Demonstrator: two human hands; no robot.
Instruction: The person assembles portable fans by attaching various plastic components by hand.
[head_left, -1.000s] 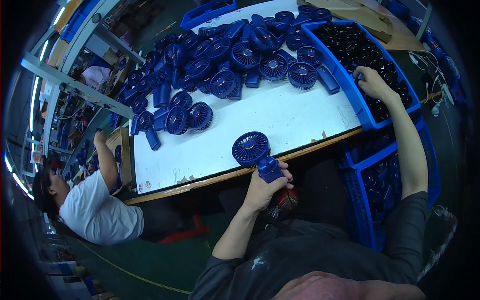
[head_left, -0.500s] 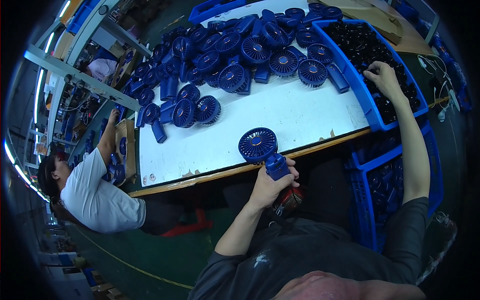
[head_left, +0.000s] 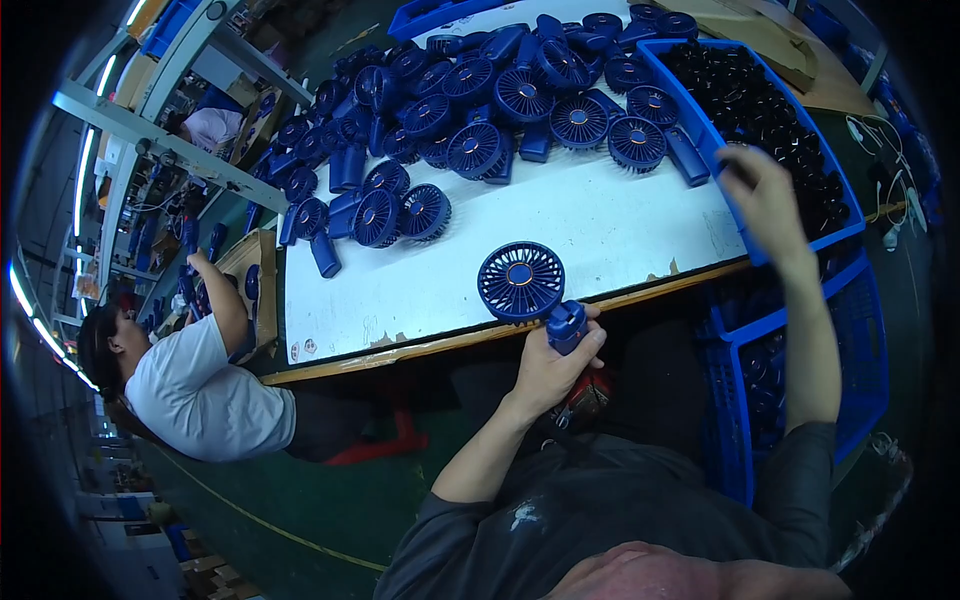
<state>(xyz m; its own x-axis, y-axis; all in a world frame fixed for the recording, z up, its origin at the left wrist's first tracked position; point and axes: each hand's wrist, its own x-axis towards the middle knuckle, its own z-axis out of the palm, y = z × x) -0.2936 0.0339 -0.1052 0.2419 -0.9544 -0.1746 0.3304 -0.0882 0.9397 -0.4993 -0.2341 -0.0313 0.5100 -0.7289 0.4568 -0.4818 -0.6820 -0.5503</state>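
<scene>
My left hand point(head_left: 556, 368) is wrapped round the handle of a dark blue handheld fan point(head_left: 520, 282), just off the table's front edge. The round grille of this fan faces up, with its neck at my fingers. Over the near left rim of a blue bin point(head_left: 708, 135) hangs my right hand point(head_left: 768, 205), blurred, its fingers curled together. Something dark shows at the fingertips, too smeared to name. Small glossy black parts point(head_left: 745, 100) fill that bin. Many more blue handheld fans point(head_left: 473, 150) lie heaped across the far half of the white table point(head_left: 620, 225).
A lower blue crate point(head_left: 735, 400) with dark blue parts stands at my right, below the table edge. On the left, a co-worker point(head_left: 210, 390) in a white shirt reaches toward a cardboard box point(head_left: 262, 290). A grey metal frame point(head_left: 165, 150) rises beside the table.
My right hand has come out of the black parts, leftward and toward me over the bin's rim. The fan in my left hand has tilted slightly. The co-worker's arm has lowered toward the box.
</scene>
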